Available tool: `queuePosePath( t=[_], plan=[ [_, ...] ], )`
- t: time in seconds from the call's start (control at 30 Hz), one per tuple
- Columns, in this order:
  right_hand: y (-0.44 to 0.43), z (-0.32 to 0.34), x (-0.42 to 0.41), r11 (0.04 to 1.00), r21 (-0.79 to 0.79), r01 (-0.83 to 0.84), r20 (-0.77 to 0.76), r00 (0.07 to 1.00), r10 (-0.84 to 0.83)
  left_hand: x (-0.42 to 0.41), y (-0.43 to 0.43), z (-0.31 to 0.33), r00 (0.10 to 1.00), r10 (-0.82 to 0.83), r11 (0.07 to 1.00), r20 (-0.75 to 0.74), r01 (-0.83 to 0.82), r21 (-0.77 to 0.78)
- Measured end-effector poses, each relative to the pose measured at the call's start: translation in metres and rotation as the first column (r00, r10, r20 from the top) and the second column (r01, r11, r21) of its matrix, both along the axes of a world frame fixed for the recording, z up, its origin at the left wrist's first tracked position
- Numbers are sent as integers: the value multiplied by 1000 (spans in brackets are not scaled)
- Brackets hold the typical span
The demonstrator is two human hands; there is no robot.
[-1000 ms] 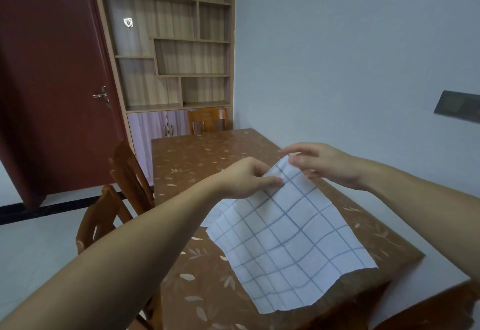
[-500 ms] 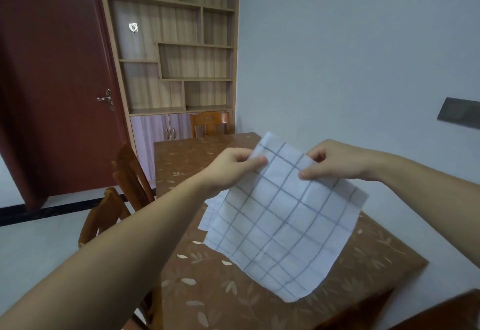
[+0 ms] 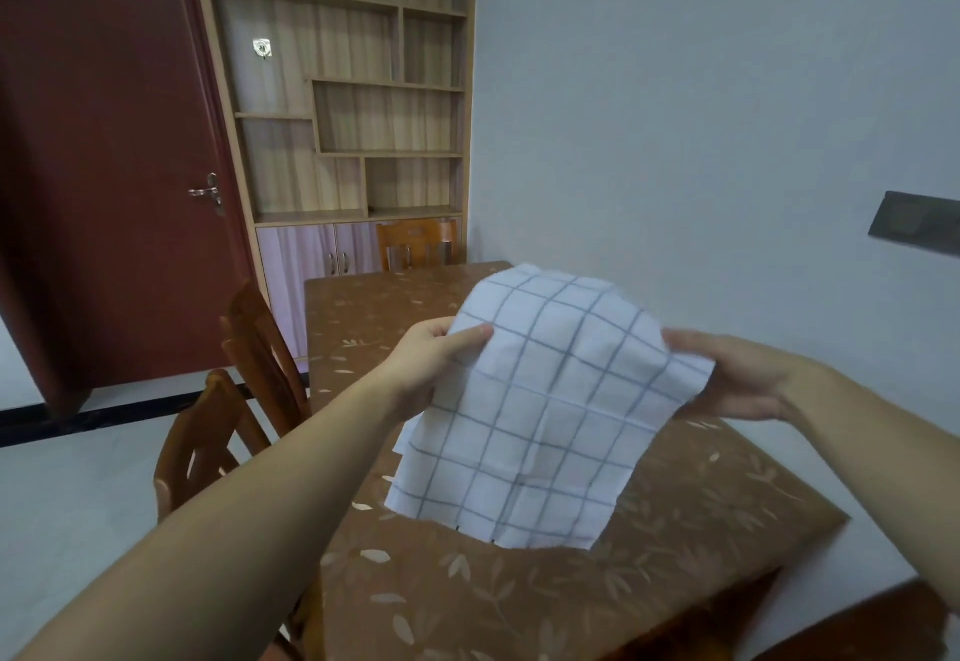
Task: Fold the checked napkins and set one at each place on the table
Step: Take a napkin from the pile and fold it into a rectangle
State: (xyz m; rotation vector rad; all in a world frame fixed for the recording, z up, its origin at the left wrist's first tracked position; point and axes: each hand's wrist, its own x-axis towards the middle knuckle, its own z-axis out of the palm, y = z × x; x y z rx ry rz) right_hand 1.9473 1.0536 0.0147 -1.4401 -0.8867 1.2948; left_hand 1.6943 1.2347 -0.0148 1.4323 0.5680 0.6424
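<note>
The napkin (image 3: 540, 411) is thin matt cloth, creased. The table (image 3: 675, 530) wears a smooth brown cover with a slight sheen. The chairs (image 3: 249, 348) are glossy wood; the shelves (image 3: 358, 104) matt wood grain.

A brown rectangular table with a glossy covering printed with pale leaves (image 3: 519, 603) ran from the lower right of the frame up toward the centre, its right side close to the pale wall. Left of centre, a sliver of white cloth (image 3: 403, 444) lay on it, mostly hidden behind the held-up white checked napkin (image 3: 545, 416).
</note>
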Motion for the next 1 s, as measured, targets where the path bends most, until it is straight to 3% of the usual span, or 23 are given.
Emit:
queuePosePath(
  t=[0.1,0.23,0.3,0.37,0.43,0.53,0.6,0.7,0.87,1.0],
  plan=[
    [5,-22,1,1000,23,-9,-46,999,10,-2,1,0,998,62,997,14,-61,-40],
    [13,-24,-8,968,191,162,-354,931,-86,-1,3,2,990,138,986,30,-134,-97],
    [11,-27,-18,976,184,114,-379,925,-37,-2,2,3,984,176,977,34,-170,-126],
    [12,-31,-27,982,175,71,-329,944,-10,-3,1,2,977,210,967,32,-203,-151],
    [18,-31,-33,981,141,133,-162,981,-110,-5,0,1,975,222,963,0,-219,-159],
    [26,-23,-39,928,133,348,63,931,-359,-7,-1,1,970,195,968,-147,-214,-129],
    [27,-20,-39,905,138,402,174,890,-421,-10,-5,4,962,173,973,-212,-200,-115],
    [28,-20,-36,879,149,452,196,858,-474,-15,-9,9,952,160,974,-262,-195,-112],
    [26,-12,-29,780,210,590,74,786,-614,-22,-6,16,972,96,989,-213,-118,-91],
    [19,1,-29,789,244,564,129,787,-603,-22,-5,20,975,136,979,-176,-104,176]
  ],
)
